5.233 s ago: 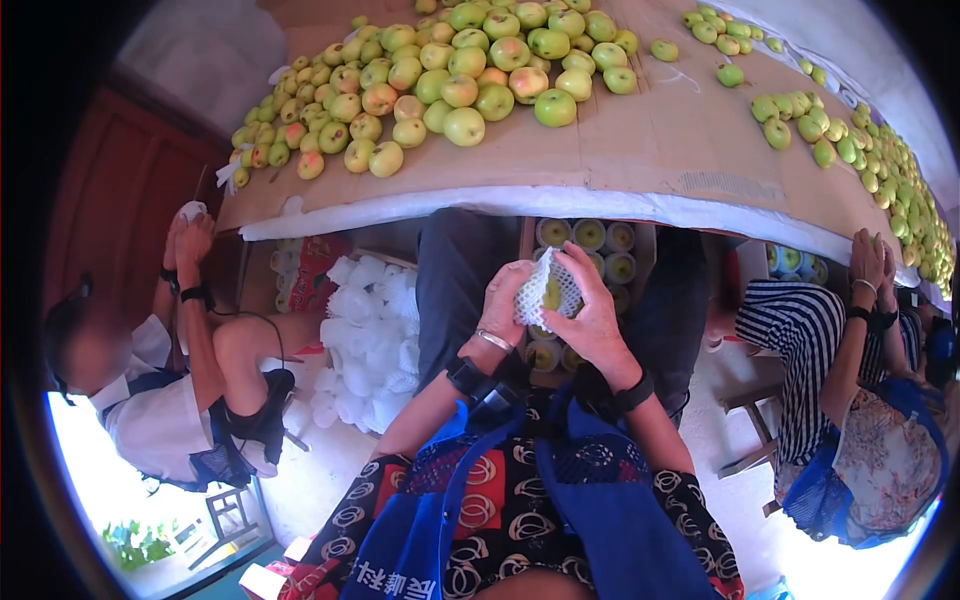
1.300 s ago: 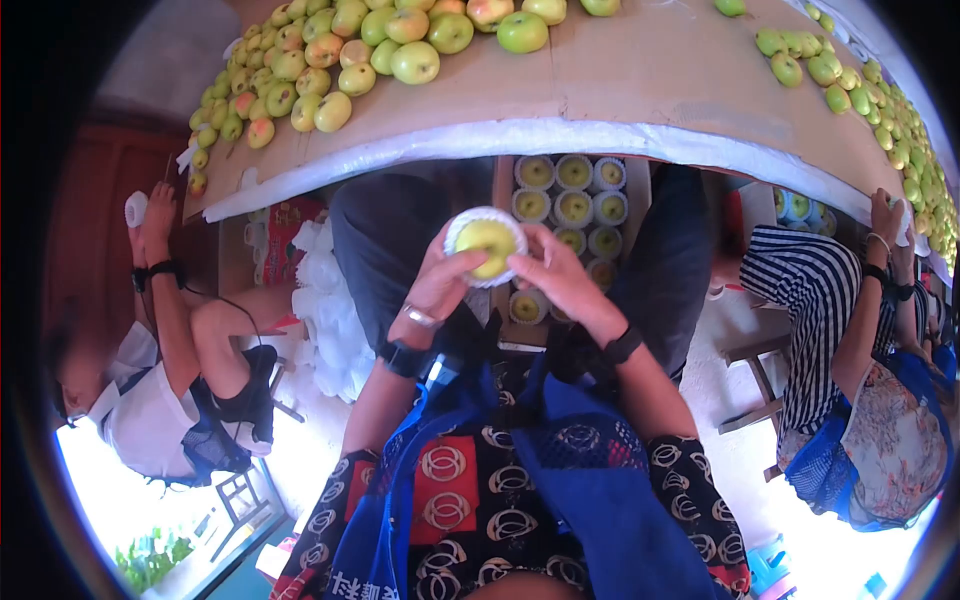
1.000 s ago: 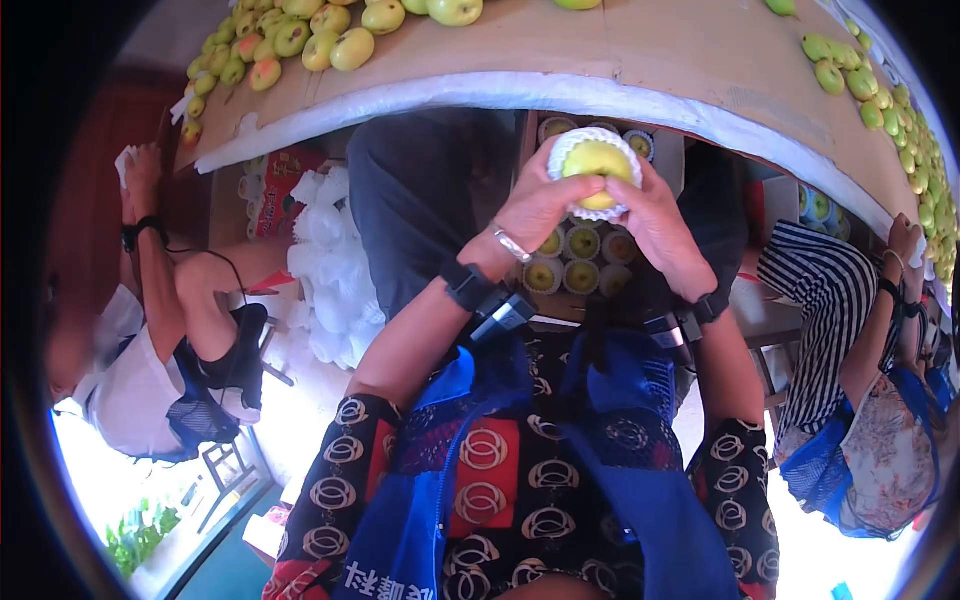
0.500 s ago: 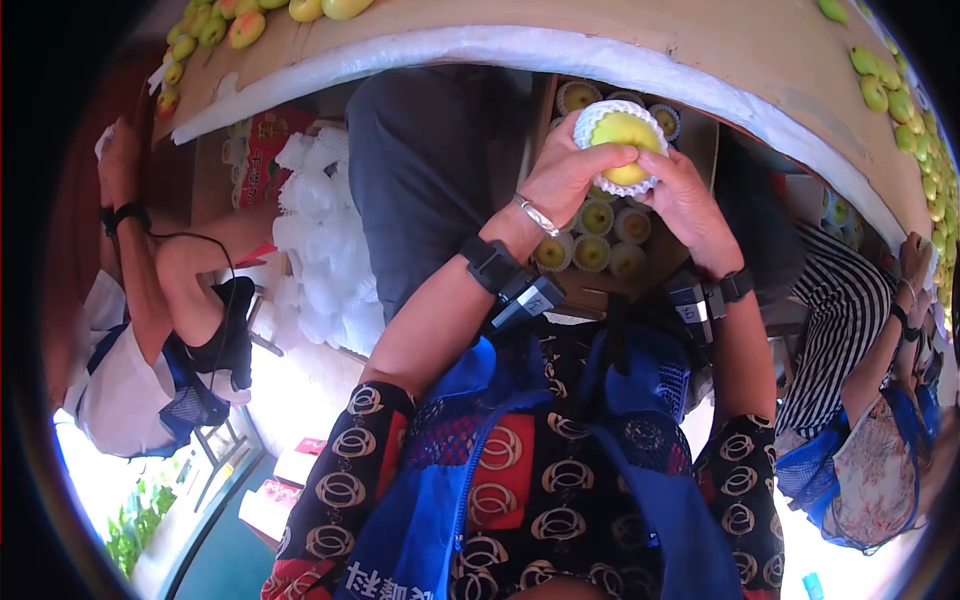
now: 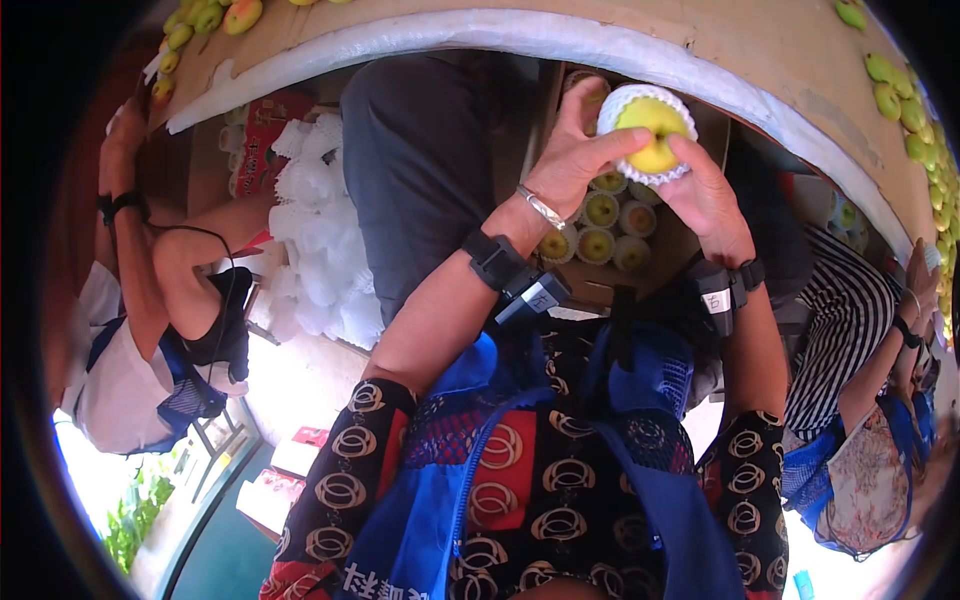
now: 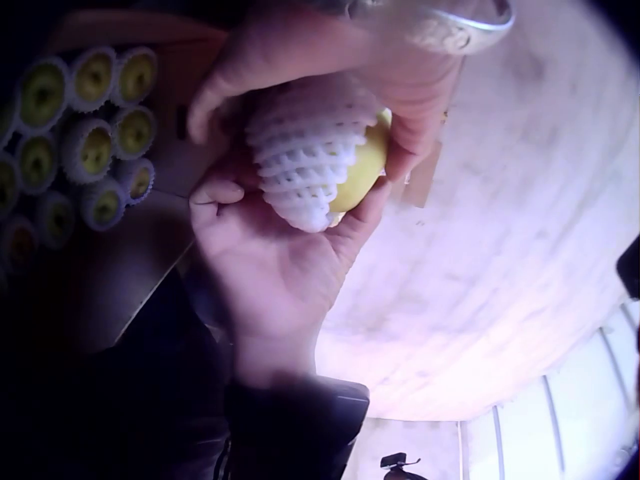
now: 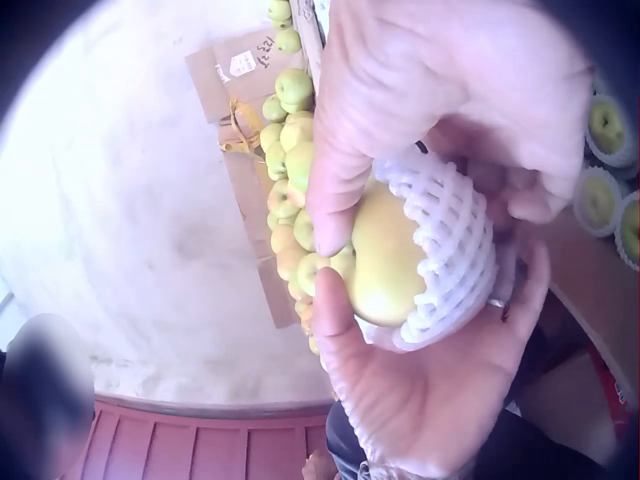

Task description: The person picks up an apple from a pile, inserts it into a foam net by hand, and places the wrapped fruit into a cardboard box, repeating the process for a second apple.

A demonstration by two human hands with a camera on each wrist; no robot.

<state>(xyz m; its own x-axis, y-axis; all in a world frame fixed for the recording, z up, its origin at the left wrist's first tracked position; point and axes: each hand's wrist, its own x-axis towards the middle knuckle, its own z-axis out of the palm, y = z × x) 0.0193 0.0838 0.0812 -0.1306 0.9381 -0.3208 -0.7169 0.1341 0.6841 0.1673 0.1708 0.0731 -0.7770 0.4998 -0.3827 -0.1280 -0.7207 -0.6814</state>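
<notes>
In the head view a yellow-green apple (image 5: 652, 137) sits in a white foam net sleeve (image 5: 618, 103), its stem end bare. My left hand (image 5: 575, 160) holds it from the left, thumb on the bare fruit. From the right, my right hand (image 5: 708, 200) grips it too, thumb tip near the stem hollow. The right wrist view shows the foam net (image 7: 455, 255) covering the far half of the apple (image 7: 388, 262), between my right hand (image 7: 450, 90) above and my left hand (image 7: 430, 385) below. Below the hands, several sleeved apples (image 5: 597, 245) lie in a carton (image 5: 590, 290).
A cardboard-covered table (image 5: 780, 60) curves across the top, with loose apples (image 5: 242, 15) at its left and green fruit (image 5: 888, 100) at its right. White foam nets (image 5: 315, 215) are heaped left of my leg. A person (image 5: 140, 280) sits left, another (image 5: 870, 470) right.
Earlier the hands worked the net over the apple; then the apple was turned stem end up. Both hands have since carried it forward and right over the carton. The view has tilted down.
</notes>
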